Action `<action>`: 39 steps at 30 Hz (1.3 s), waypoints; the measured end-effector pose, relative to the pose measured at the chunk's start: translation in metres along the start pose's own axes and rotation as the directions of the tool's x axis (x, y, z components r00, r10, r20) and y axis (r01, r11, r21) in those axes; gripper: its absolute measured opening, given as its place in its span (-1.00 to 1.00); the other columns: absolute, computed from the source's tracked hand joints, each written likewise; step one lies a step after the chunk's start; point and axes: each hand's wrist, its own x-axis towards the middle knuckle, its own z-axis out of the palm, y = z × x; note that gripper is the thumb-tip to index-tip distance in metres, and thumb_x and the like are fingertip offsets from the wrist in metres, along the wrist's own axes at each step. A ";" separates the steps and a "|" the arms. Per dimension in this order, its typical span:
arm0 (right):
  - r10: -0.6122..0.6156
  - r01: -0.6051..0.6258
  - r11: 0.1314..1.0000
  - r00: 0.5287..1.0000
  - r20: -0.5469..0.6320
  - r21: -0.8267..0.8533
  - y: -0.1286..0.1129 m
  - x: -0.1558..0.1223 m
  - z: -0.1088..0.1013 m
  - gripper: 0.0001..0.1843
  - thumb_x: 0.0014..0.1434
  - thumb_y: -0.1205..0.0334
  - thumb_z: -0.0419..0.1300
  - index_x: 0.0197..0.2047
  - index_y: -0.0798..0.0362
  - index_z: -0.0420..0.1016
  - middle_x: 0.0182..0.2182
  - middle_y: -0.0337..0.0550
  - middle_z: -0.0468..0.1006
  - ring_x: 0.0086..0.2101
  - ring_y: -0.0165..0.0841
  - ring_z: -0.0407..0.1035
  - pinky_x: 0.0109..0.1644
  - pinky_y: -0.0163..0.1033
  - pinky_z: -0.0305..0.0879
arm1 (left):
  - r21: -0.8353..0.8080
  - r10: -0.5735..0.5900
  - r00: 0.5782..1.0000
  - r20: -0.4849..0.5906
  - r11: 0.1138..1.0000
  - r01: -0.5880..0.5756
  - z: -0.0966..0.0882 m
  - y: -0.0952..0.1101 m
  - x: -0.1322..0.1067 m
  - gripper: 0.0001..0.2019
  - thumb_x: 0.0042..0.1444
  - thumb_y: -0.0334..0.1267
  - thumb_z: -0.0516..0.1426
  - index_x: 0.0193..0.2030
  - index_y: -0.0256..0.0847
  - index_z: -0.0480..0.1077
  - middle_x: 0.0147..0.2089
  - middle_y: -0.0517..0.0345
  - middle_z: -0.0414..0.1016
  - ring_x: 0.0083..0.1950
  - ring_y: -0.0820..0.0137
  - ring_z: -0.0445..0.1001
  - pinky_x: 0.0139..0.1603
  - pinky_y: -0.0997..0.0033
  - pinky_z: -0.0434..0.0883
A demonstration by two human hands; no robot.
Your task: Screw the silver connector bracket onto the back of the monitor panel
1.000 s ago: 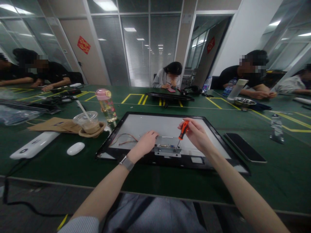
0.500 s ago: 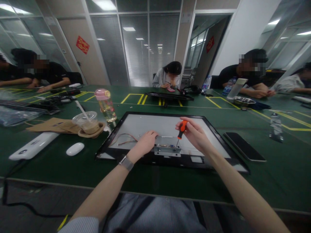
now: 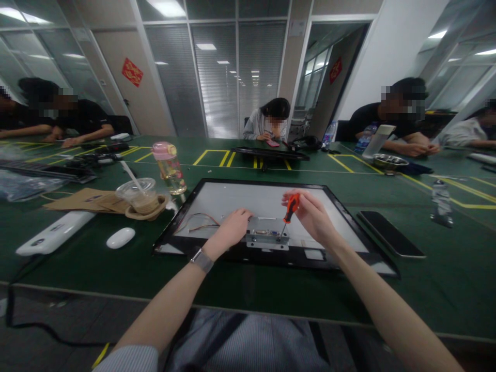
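Observation:
A black-framed display panel (image 3: pixel 217 199) lies flat in front of me, its pale back upward. Near its front edge sits a metal bracket (image 3: pixel 267 241) with a row of connector ports. My right hand (image 3: pixel 312 214) grips an orange and black screwdriver (image 3: pixel 292 204), whose shaft slants down to the right part of the bracket; the tip is too small to make out clearly. At the bracket's left end, my left hand (image 3: pixel 232 227) holds it with fingers bent over its far side, partly hidden. Thin cables (image 3: pixel 201 222) lie on the panel left of that hand.
Right of the panel lies a black phone (image 3: pixel 390 234). On the left are a white earbud case (image 3: pixel 121 238), a white power strip (image 3: pixel 56 232), a plastic cup (image 3: pixel 137 194) and a pink-lidded bottle (image 3: pixel 169 168). Several people sit around the green table (image 3: pixel 445 274).
My right hand's fingers have shifted slightly around the screwdriver handle, and the handle looks a little turned. My left hand and the bracket stay where they were.

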 end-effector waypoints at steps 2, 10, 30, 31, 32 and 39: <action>0.019 -0.020 0.999 1.000 0.012 0.035 -0.002 0.000 0.002 -0.76 0.18 -0.07 0.34 -0.14 -0.17 0.66 -0.17 -0.17 0.63 -0.12 -0.22 0.48 0.12 0.00 0.37 | -0.002 0.002 1.000 0.002 1.000 -0.002 -0.001 0.000 0.000 -0.60 0.34 -0.55 -0.11 0.19 -0.36 0.39 0.22 -0.15 0.43 0.20 0.24 0.43 0.29 0.27 0.32; -0.014 0.013 0.999 1.000 -0.018 -0.038 0.000 -0.002 0.002 -0.78 0.00 0.02 0.50 -0.27 -0.20 0.64 -0.36 -0.30 0.51 -0.29 -0.32 0.44 -0.10 -0.15 0.43 | -0.006 0.006 1.000 -0.003 1.000 -0.006 0.001 -0.001 0.002 -0.60 0.35 -0.54 -0.12 0.20 -0.35 0.38 0.21 -0.15 0.44 0.20 0.24 0.43 0.29 0.25 0.33; -0.050 0.049 0.998 0.999 -0.020 -0.047 0.000 0.001 0.000 -0.75 0.15 0.04 0.37 -0.13 -0.14 0.47 -0.31 -0.25 0.55 -0.23 -0.29 0.48 -0.02 -0.10 0.40 | 0.013 0.007 1.000 0.013 1.000 -0.007 -0.001 0.000 0.001 -0.60 0.34 -0.55 -0.12 0.19 -0.35 0.38 0.22 -0.14 0.42 0.20 0.26 0.43 0.29 0.28 0.32; -0.051 0.050 0.998 0.999 -0.013 -0.048 0.001 0.001 0.000 -0.75 0.18 0.02 0.34 -0.11 -0.14 0.47 -0.29 -0.23 0.57 -0.22 -0.28 0.48 0.00 -0.07 0.40 | 0.019 0.006 1.000 0.015 1.000 -0.007 -0.002 0.000 0.001 -0.60 0.34 -0.55 -0.12 0.19 -0.35 0.38 0.22 -0.14 0.42 0.20 0.26 0.43 0.29 0.27 0.32; -0.046 0.046 0.998 0.999 -0.006 -0.045 0.001 0.002 0.000 -0.76 0.20 0.00 0.32 -0.10 -0.14 0.47 -0.27 -0.21 0.58 -0.21 -0.26 0.49 0.01 -0.04 0.40 | 0.026 0.008 1.000 0.018 1.000 -0.009 -0.002 0.001 0.001 -0.60 0.34 -0.55 -0.12 0.19 -0.35 0.38 0.22 -0.15 0.43 0.20 0.25 0.43 0.30 0.27 0.32; -0.067 0.065 0.997 0.997 -0.033 -0.044 0.001 -0.001 -0.001 -0.80 0.14 -0.04 0.39 -0.27 -0.14 0.57 -0.27 -0.23 0.56 -0.19 -0.26 0.50 0.05 -0.04 0.41 | 0.032 0.018 1.000 0.014 0.999 -0.019 0.001 -0.001 0.002 -0.59 0.34 -0.56 -0.12 0.21 -0.37 0.38 0.23 -0.15 0.42 0.21 0.25 0.42 0.31 0.27 0.32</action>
